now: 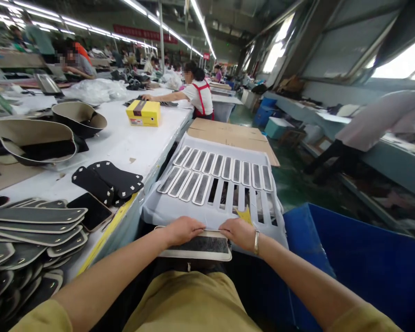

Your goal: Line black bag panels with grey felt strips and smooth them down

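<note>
Close to my body is a rectangular panel (197,251) with a dark grey middle and a cream border. My left hand (186,229) is closed on its far edge, fingertips pressed together. At the panel's right end, my right hand (238,232) pinches the same far edge; a metal band circles that wrist. Just beyond lies a grey-white slotted board (152,210). Similar cream-edged strips (209,163) lie on it in two rows, while several bare slots show at its near right. A yellow pointed piece (244,215) sits behind my right hand.
On the white table (117,133) to the left are stacked dark panels (38,226), black cut pieces (107,180), open rounded pieces (31,138) and a yellow box (143,113). A blue bin (359,263) stands at right. Co-workers work farther off; one person (376,120) leans at the right bench.
</note>
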A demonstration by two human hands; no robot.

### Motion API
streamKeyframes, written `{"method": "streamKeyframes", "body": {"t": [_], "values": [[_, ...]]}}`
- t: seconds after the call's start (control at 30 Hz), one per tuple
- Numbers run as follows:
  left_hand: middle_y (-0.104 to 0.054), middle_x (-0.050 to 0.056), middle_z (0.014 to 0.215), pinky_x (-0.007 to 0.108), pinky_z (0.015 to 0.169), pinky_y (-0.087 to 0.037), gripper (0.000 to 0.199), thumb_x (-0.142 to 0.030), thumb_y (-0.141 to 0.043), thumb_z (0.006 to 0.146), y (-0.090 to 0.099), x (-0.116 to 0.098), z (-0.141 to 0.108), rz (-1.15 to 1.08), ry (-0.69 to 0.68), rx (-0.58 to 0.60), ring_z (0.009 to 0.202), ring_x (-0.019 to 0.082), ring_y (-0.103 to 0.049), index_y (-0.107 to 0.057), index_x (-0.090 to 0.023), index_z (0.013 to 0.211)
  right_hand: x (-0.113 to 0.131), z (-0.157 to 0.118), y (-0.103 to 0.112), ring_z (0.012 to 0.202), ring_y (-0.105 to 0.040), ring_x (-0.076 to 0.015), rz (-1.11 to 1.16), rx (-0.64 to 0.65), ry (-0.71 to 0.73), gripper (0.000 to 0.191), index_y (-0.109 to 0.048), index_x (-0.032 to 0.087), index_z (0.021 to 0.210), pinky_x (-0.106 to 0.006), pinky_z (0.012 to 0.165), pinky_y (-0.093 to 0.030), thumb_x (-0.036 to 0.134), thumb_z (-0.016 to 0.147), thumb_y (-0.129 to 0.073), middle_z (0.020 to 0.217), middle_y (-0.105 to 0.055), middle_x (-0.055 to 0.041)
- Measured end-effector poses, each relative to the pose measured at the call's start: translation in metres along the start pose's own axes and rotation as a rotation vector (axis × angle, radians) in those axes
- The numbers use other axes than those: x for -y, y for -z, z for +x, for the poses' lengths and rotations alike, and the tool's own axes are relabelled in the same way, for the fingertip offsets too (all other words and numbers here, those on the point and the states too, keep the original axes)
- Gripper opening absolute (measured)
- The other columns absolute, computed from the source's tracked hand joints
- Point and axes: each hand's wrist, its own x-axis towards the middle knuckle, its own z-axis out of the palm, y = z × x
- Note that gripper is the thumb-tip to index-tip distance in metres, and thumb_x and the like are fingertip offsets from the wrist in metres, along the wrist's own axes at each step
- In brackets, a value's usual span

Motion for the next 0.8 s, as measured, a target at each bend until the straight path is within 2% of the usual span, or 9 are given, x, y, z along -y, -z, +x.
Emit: {"method": "streamKeyframes", "body": {"t": [0.1, 0.2, 0.3, 0.47, 0.67, 0.8], "values": [[-0.07, 0.004, 0.082, 0.023, 0.068, -0.042, 0.027, -0.03, -0.042, 0.086, -0.008, -0.006, 0.011, 0.108, -0.012, 0.034, 0.076, 0.018, -0.062, -0.067, -0.022, 0.089, 0.003, 0.001, -0.004, 0.084, -0.062, -0.0207, -0.042, 0.008, -0.038, 0.027, -0.067, 0.014, 0.086, -0.028, 0.073, -0.042, 0.022, 0.088, -0.041, 0.086, -0.068, -0.0108], [-0.07, 0.004, 0.083, 0.023, 0.068, -0.041, 0.026, -0.026, -0.042, 0.085, -0.011, -0.009, 0.014, 0.12, -0.014, 0.047, 0.076, 0.018, -0.062, -0.068, -0.022, 0.085, 0.005, 0.0, -0.007, 0.085, -0.061, -0.0206, -0.058, 0.01, -0.054, 0.028, -0.067, 0.014, 0.087, -0.027, 0.073, -0.041, 0.022, 0.088, -0.04, 0.088, -0.068, -0.0114], [-0.07, 0.003, 0.084, 0.022, 0.068, -0.04, 0.025, -0.023, -0.043, 0.083, -0.01, -0.012, 0.016, 0.131, -0.014, 0.055, 0.077, 0.018, -0.062, -0.068, -0.023, 0.087, 0.004, -0.001, -0.009, 0.083, -0.062, -0.0202, -0.055, 0.0, -0.057, 0.028, -0.066, 0.014, 0.081, -0.026, 0.072, -0.04, 0.022, 0.088, -0.04, 0.084, -0.068, -0.0106], [-0.07, 0.002, 0.076, 0.021, 0.063, -0.039, 0.024, -0.022, -0.045, 0.081, -0.005, -0.018, 0.02, 0.134, -0.023, 0.088, 0.069, 0.016, -0.061, -0.069, -0.021, 0.079, 0.001, -0.002, -0.011, 0.078, -0.061, -0.0194, -0.04, -0.02, -0.054, 0.027, -0.066, 0.015, 0.077, -0.026, 0.068, -0.038, 0.022, 0.086, -0.042, 0.081, -0.068, -0.0088], [-0.071, 0.001, 0.089, 0.02, 0.068, -0.04, 0.029, -0.022, -0.044, 0.083, -0.01, -0.016, 0.026, 0.04, -0.046, 0.091, 0.078, 0.016, -0.062, -0.068, -0.024, 0.098, -0.003, -0.001, -0.013, 0.077, -0.061, -0.0175, -0.017, -0.027, -0.054, 0.026, -0.068, 0.016, 0.078, -0.024, 0.068, -0.038, 0.022, 0.084, -0.043, 0.081, -0.069, -0.0076], [-0.071, 0.002, 0.092, 0.021, 0.071, -0.04, 0.03, -0.021, -0.043, 0.083, -0.014, -0.013, 0.028, 0.048, -0.069, 0.118, 0.082, 0.018, -0.062, -0.067, -0.024, 0.102, -0.005, -0.001, -0.015, 0.077, -0.061, -0.0175, -0.012, -0.022, -0.044, 0.027, -0.068, 0.016, 0.079, -0.024, 0.067, -0.038, 0.023, 0.085, -0.043, 0.08, -0.069, -0.0075]]}}
